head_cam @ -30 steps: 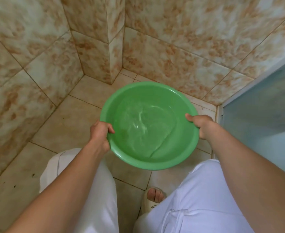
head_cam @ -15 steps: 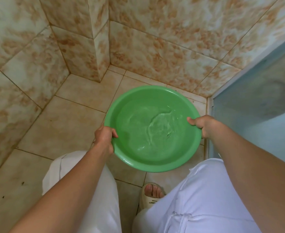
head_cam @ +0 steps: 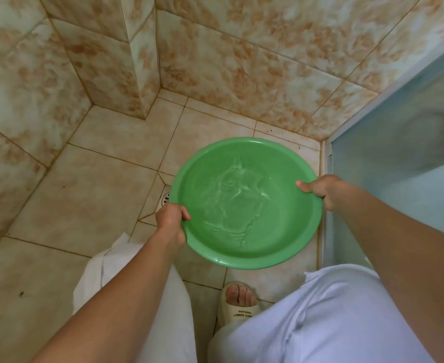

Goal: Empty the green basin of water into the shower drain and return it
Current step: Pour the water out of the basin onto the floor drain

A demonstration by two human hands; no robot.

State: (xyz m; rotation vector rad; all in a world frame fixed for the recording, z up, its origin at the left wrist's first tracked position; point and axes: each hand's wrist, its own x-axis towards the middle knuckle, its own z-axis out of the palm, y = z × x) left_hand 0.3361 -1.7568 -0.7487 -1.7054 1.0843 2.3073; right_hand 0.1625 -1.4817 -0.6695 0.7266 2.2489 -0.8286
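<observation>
A round green basin (head_cam: 273, 247) with rippling water in its bottom hangs level above the tiled shower floor. My left hand (head_cam: 169, 221) grips its left rim, thumb inside. My right hand (head_cam: 323, 191) grips the right rim the same way. A metal floor drain (head_cam: 165, 198) peeks out from under the basin's left edge, mostly hidden by it.
Marbled tile walls (head_cam: 241, 61) close the corner ahead and to the left, with a jutting tiled column (head_cam: 126, 74). A frosted glass panel (head_cam: 399, 158) stands on the right. My white trousers and a sandalled foot (head_cam: 239, 299) are below the basin.
The basin has moved right and lower in view, toward the glass panel. The drain has come into sight at its left edge. Both hands keep their grip.
</observation>
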